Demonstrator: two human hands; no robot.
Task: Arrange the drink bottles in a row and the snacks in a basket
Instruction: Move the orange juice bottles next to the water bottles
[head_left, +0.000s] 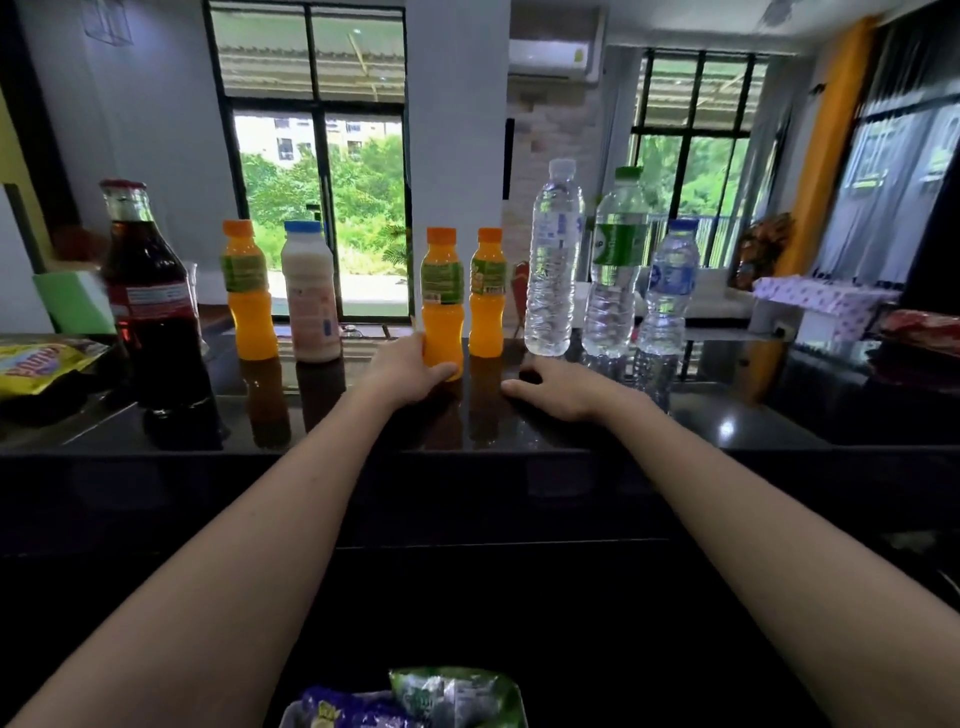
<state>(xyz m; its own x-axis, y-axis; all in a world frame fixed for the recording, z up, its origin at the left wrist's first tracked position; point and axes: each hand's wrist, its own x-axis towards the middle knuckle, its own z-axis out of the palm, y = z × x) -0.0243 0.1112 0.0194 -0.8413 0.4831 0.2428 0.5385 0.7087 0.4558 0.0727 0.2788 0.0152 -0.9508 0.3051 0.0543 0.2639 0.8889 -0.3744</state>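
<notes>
Bottles stand along the black counter (727, 421): a large cola bottle (153, 306), an orange juice bottle (248, 291), a milky bottle with a blue cap (310, 293), two more orange juice bottles (442, 291) (487, 293) and three clear water bottles (553, 260) (615, 265) (669, 286). My left hand (402, 374) grips the base of the middle orange juice bottle. My right hand (558, 387) rests flat on the counter, holding nothing, in front of the water bottles. Snack packets (447, 696) lie in a basket at the bottom edge.
A yellow snack bag (39, 364) lies at the far left of the counter, beside a green box (72, 301). A red packet (922, 332) sits at the far right. Windows and a white pillar stand behind the counter.
</notes>
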